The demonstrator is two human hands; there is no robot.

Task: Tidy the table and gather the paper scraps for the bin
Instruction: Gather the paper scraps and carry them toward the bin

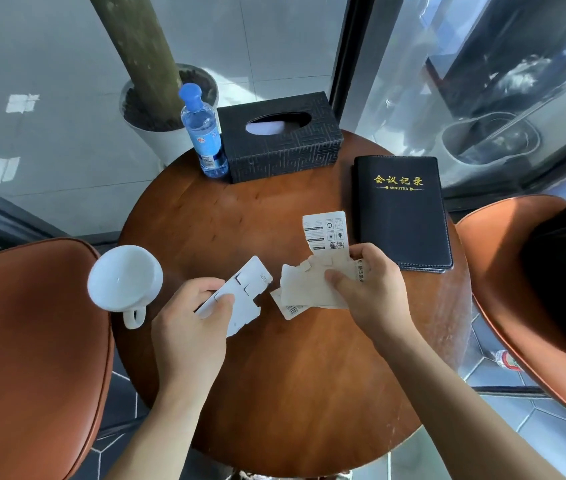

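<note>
Over the round wooden table (274, 375), my left hand (191, 327) grips a white torn card scrap (243, 292), thumb on top. My right hand (368, 289) pinches a bundle of several beige and white paper scraps (305, 289) above the table's middle. A printed piece (324, 230) of that bundle sticks up towards the far side. A barcode corner pokes out under the bundle. The two handfuls are a small gap apart.
A white mug (125, 278) lies tilted at the table's left edge. A blue-capped water bottle (203, 133) and a black tissue box (281, 136) stand at the far side. A black notebook (401, 213) lies on the right. Orange chairs (32, 341) flank the table.
</note>
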